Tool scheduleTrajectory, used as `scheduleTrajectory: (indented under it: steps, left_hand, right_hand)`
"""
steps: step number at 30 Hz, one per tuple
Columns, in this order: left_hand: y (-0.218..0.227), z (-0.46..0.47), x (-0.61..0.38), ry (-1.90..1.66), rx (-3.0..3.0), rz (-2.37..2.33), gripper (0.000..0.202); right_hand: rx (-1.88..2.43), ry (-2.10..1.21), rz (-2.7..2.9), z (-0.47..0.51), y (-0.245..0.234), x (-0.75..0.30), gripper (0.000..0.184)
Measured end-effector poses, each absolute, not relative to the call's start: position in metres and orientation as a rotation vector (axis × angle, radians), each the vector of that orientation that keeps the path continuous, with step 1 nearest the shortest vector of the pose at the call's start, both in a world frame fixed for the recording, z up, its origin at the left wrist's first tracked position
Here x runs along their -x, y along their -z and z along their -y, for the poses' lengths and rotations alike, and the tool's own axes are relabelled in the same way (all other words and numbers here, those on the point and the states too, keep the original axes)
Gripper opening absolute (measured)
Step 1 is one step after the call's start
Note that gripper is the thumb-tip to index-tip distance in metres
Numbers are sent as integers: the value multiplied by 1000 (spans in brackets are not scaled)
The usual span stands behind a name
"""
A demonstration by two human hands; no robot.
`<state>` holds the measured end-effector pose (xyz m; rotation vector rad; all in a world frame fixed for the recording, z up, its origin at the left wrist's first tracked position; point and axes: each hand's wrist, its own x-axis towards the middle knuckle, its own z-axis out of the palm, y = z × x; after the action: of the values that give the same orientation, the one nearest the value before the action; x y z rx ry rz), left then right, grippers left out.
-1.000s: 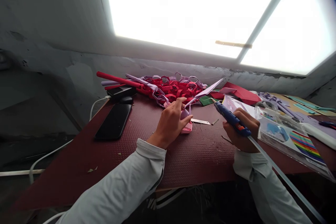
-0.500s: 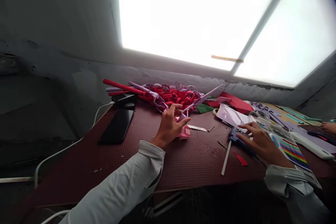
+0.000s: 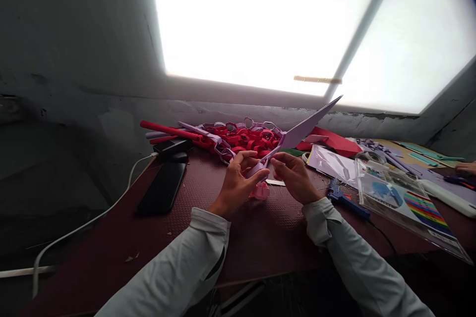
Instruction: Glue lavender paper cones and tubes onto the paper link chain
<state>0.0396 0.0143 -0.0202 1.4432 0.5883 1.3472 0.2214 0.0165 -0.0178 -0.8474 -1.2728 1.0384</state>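
Note:
A folded lilac paper piece (image 3: 302, 129) with a long pointed tip is held up over the table, slanting up to the right. My left hand (image 3: 241, 178) grips its lower, curled end between thumb and fingers. From the other side my right hand (image 3: 293, 173) pinches the same piece near its narrow part. Just beneath the hands lies a small pink paper piece (image 3: 261, 191). Behind them is a heap of red and lilac paper chains (image 3: 245, 137). The blue hot glue gun (image 3: 347, 201) lies on the table to the right of my right sleeve.
A black phone (image 3: 162, 188) lies at left, near a white cable (image 3: 107, 203). Red rolled paper (image 3: 169, 130) juts out beyond it. Plastic packets (image 3: 405, 203) and a white tool (image 3: 448, 198) cover the right side. Another person's hand (image 3: 465, 168) shows at the right edge.
My right hand has left the glue gun and moved left to pinch the lilac paper. The paper has turned, showing a broader face and rising higher. My left hand keeps hold.

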Motion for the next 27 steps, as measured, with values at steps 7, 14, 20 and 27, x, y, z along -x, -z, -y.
scheduleTrajectory:
  steps: [7, 14, 20, 27]
  left_hand:
    - [22, -12, -44, -1290, -1454, -541, 57]
    - [24, -13, -44, -1271, -1504, -559, 58]
    - [23, -14, -44, -1243, -1531, -585, 59]
    - [24, -15, -46, -1248, -1553, -608, 59]
  right_hand:
    - [821, -1054, 1270, -11, 21, -227, 23]
    - [829, -1024, 1302, -12, 21, -225, 22]
    - [894, -944, 1342, -11, 21, -223, 23]
    - [946, -911, 1372, -11, 24, -223, 23]
